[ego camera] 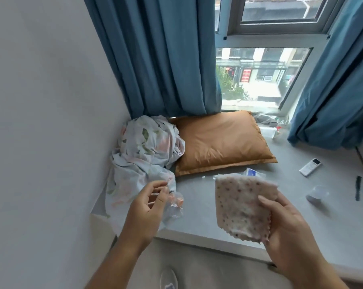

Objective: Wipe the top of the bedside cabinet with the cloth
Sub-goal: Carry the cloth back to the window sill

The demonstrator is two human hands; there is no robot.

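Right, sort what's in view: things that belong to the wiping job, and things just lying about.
For the job:
- spotted cloth, held up in the right hand
- grey surface under it, though whether this is the cabinet top is unclear

Lying about:
- orange pillow
- crumpled floral sheet
- white remote
- black pen
- clear plastic wrapper by the open left hand

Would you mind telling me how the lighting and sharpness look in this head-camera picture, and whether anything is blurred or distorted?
Head view: daylight from the window is overexposed near the sill; the wide lens bends the blue curtains and wall; the left hand and the crumpled plastic by it are motion-blurred; the dotted cloth in the right hand is soft; shadows are faint.
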